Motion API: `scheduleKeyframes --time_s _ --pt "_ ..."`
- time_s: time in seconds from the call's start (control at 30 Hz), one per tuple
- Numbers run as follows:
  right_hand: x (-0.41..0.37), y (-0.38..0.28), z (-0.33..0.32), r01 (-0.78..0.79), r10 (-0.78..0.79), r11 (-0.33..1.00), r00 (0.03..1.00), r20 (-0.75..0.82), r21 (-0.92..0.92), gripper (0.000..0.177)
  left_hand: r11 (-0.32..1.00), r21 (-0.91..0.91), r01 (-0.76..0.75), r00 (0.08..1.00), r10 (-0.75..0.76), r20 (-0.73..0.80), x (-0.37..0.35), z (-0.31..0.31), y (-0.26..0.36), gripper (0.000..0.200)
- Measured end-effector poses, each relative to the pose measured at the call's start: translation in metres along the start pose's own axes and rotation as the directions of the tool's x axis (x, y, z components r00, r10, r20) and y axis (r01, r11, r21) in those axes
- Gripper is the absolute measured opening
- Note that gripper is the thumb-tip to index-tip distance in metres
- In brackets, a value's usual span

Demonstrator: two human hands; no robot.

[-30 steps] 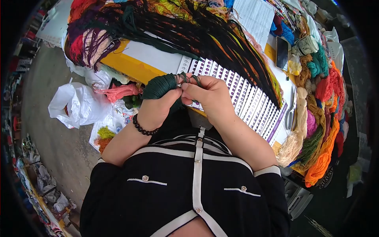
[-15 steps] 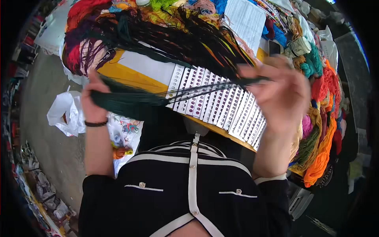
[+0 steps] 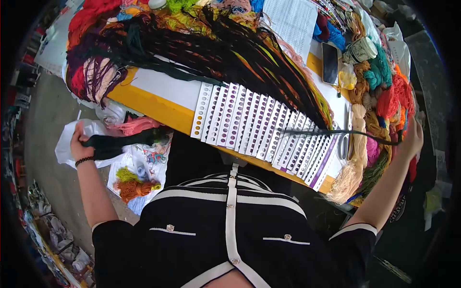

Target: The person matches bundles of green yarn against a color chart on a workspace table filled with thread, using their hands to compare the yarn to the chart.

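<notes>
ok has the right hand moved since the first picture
Yes, the right hand has gone right, from over the white cards out past the cream yarn.

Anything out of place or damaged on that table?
I see no obvious spill or damage. The black thread bundle looks untidy: loose strands sprawl over part of the white dotted cards. The dark green strand from the right hand also crosses them.

Single view from the wearer's head, looking forward and down (field rounded, edges dark): torso (image 3: 211, 230) near, table (image 3: 163, 108) far.
</notes>
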State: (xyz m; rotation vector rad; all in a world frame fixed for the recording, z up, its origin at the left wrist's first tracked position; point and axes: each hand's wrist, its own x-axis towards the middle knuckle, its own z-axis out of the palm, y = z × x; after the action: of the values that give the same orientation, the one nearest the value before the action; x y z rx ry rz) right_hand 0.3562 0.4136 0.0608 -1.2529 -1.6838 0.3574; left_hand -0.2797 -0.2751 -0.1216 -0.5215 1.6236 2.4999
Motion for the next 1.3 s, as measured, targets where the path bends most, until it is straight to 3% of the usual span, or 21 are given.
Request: scheduleKeyframes --time_s 0.03,0.07,0.1,0.13,0.17,0.2,0.27,0.33,0.4,0.47,0.53,0.6,0.73,0.8,0.9,0.97,1.03,1.13,1.2,1.27,1.3 --pt "-0.023 -0.024 0.024 0.19 -0.183 0.981 0.977 0.111 -0.049 0.026 0.995 0.007 0.104 0.979 -0.104 0.174 -0.021 0.026 -0.013 0.038" --pt "-0.066 -0.079 0.058 0.071 -0.075 0.997 0.968 0.241 0.025 0.027 0.972 0.001 0.235 0.932 -0.226 0.284 -0.04 0.054 -0.03 0.036" --pt "-0.088 -0.087 0.089 0.064 -0.026 0.995 0.898 0.439 -0.072 0.028 0.922 -0.014 0.386 0.852 -0.351 0.389 -0.065 0.083 -0.046 0.036" --pt "-0.126 -0.102 0.123 -0.098 0.034 0.992 0.821 0.571 0.083 0.028 0.841 0.07 0.537 0.721 -0.5 0.48 -0.092 0.117 -0.055 0.035" --pt "-0.162 -0.132 0.149 0.075 -0.005 0.995 0.723 0.691 -0.071 0.027 0.808 0.146 0.571 0.634 -0.547 0.546 -0.107 0.141 -0.072 0.037" --pt "-0.19 -0.14 0.176 -0.183 0.097 0.983 0.551 0.829 0.006 0.024 0.754 0.271 0.598 0.456 -0.598 0.66 -0.128 0.17 -0.082 0.038" --pt "-0.237 -0.144 0.225 -0.126 -0.108 0.974 0.475 0.873 0.189 0.022 0.714 0.432 0.55 0.305 -0.654 0.692 -0.166 0.221 -0.1 0.038" --pt "-0.255 -0.154 0.255 -0.119 -0.135 0.972 0.427 0.894 0.204 0.02 0.675 0.6 0.43 0.233 -0.725 0.649 -0.192 0.26 -0.116 0.037" --pt "-0.258 -0.155 0.278 -0.184 -0.049 0.975 0.353 0.934 0.121 0.02 0.645 0.736 0.207 0.286 -0.759 0.585 -0.199 0.282 -0.141 0.033" --pt "-0.259 -0.15 0.291 -0.24 0.035 0.97 0.275 0.961 0.033 0.021 0.603 0.789 0.12 0.38 -0.762 0.524 -0.203 0.294 -0.158 0.035" --pt "-0.259 -0.148 0.298 -0.432 0.115 0.902 0.197 0.974 -0.02 0.023 0.581 0.804 0.129 0.408 -0.77 0.491 -0.203 0.302 -0.165 0.033" --pt "-0.255 -0.151 0.297 -0.464 0.144 0.884 0.162 0.976 -0.054 0.023 0.558 0.819 0.136 0.437 -0.775 0.456 -0.204 0.305 -0.173 0.032" --pt "-0.245 -0.161 0.293 -0.491 0.222 0.858 0.089 0.971 -0.151 0.022 0.668 0.743 -0.052 0.432 -0.655 0.62 -0.215 0.307 -0.186 0.02" --pt "-0.243 -0.161 0.291 -0.519 0.217 0.843 0.086 0.972 -0.142 0.022 0.654 0.724 -0.22 0.474 -0.577 0.665 -0.212 0.308 -0.195 0.023" --pt "-0.244 -0.157 0.294 -0.537 0.207 0.834 0.096 0.974 -0.124 0.022 0.674 0.716 -0.181 0.526 -0.549 0.649 -0.214 0.309 -0.2 0.026" --pt "-0.251 -0.154 0.298 -0.529 0.202 0.84 0.102 0.974 -0.119 0.023 0.659 0.727 -0.195 0.493 -0.575 0.653 -0.21 0.31 -0.204 0.025" --pt "-0.257 -0.152 0.302 -0.154 0.025 0.988 0.293 0.956 0.021 0.025 0.646 0.734 -0.209 0.462 -0.596 0.656 -0.209 0.309 -0.207 0.024" --pt "-0.259 -0.149 0.296 -0.192 -0.01 0.979 0.288 0.957 0.068 0.02 0.628 0.723 -0.288 0.497 -0.547 0.674 -0.21 0.308 -0.206 0.019" --pt "-0.26 -0.146 0.293 -0.325 0.038 0.944 0.293 0.955 0.062 0.018 0.405 0.542 -0.737 0.445 -0.313 0.839 -0.206 0.307 -0.198 0.02" --pt "-0.262 -0.143 0.293 -0.452 0.084 0.89 0.295 0.952 0.061 0.019 0.404 0.516 -0.755 0.404 -0.332 0.852 -0.207 0.307 -0.186 0.022" --pt "-0.264 -0.141 0.293 -0.433 0.07 0.898 0.312 0.947 0.077 0.02 0.708 0.61 -0.355 0.466 -0.432 0.772 -0.206 0.307 -0.185 0.023"
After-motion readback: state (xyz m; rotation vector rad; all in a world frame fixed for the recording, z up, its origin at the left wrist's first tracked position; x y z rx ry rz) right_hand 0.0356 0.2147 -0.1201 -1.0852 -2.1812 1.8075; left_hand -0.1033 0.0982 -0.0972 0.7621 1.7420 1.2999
